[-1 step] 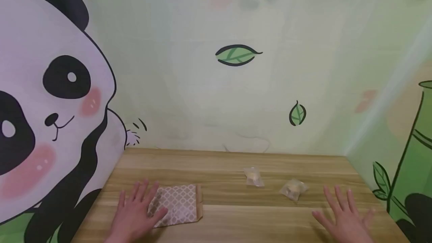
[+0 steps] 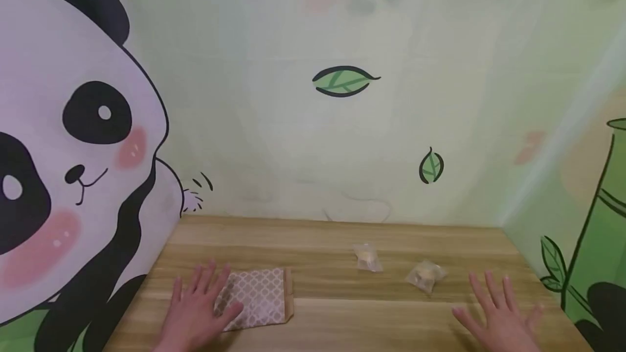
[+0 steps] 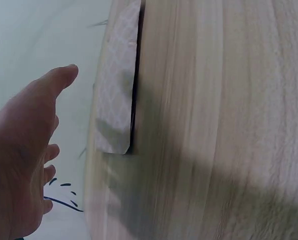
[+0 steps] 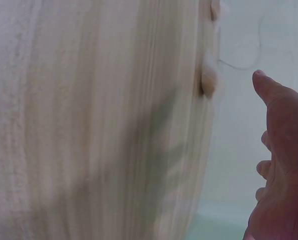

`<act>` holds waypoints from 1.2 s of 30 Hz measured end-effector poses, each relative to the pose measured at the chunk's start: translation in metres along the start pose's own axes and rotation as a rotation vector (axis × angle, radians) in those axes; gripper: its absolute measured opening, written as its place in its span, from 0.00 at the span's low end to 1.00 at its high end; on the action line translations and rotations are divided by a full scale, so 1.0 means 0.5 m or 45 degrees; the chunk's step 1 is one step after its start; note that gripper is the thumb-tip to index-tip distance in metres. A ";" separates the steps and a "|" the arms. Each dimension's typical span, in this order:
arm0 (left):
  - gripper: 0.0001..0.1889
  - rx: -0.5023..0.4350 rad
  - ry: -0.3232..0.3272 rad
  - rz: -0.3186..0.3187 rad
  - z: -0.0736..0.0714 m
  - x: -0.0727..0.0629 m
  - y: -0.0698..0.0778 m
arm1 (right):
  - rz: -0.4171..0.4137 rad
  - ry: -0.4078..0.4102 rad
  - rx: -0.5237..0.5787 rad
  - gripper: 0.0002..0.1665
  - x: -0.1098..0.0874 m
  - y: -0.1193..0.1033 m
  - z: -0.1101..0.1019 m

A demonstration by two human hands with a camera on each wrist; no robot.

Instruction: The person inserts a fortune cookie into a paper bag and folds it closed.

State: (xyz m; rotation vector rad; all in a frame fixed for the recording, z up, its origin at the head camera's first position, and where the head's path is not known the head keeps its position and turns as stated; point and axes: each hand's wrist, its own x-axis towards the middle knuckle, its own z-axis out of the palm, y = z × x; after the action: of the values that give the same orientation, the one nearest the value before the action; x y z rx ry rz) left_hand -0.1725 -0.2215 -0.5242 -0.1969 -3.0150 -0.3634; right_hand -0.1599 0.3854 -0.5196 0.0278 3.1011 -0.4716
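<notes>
A flat paper packet [image 2: 261,295] with a pale lattice pattern and a brown strip along its right side lies on the wooden table. My left hand [image 2: 193,308] hovers above the table at the packet's left end, fingers spread, covering part of it in the head view. In the left wrist view, a gap separates that hand from the packet [image 3: 116,85]. Two small clear-wrapped pieces with something tan inside, a farther one [image 2: 368,257] and a nearer one [image 2: 426,276], lie right of centre. To their right floats my right hand [image 2: 504,311], fingers spread, holding nothing.
The wood-grain table [image 2: 342,335] meets a pale green wall cloth [image 2: 274,140] at its back edge. A printed panda [image 2: 98,167] covers the left side, and printed bamboo [image 2: 599,243] stands at the right. Hand shadows fall on the table.
</notes>
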 end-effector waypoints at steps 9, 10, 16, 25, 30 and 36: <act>0.44 0.018 0.089 0.046 0.001 0.006 0.003 | -0.034 -0.029 0.015 0.61 0.009 -0.002 0.014; 0.44 0.016 0.085 0.045 0.000 0.007 0.004 | -0.037 -0.040 0.019 0.61 0.010 -0.003 0.014; 0.45 0.006 0.023 0.061 0.000 0.006 0.009 | -0.024 -0.095 0.015 0.62 0.009 -0.007 0.015; 0.48 0.028 0.040 0.106 -0.004 0.017 0.007 | -0.036 -0.083 -0.018 0.62 0.003 -0.019 0.024; 0.52 0.017 -0.040 0.138 -0.018 0.023 0.009 | -0.057 -0.077 -0.014 0.62 0.005 -0.028 0.025; 0.58 0.032 -0.064 0.264 -0.046 0.056 0.009 | -0.103 -0.056 -0.015 0.62 0.011 -0.041 0.022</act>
State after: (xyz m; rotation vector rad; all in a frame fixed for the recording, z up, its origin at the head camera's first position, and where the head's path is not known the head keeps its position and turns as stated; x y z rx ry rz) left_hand -0.1977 -0.2196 -0.4978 -0.5182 -3.0077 -0.3054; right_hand -0.1659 0.3627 -0.5241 -0.1073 3.0713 -0.4495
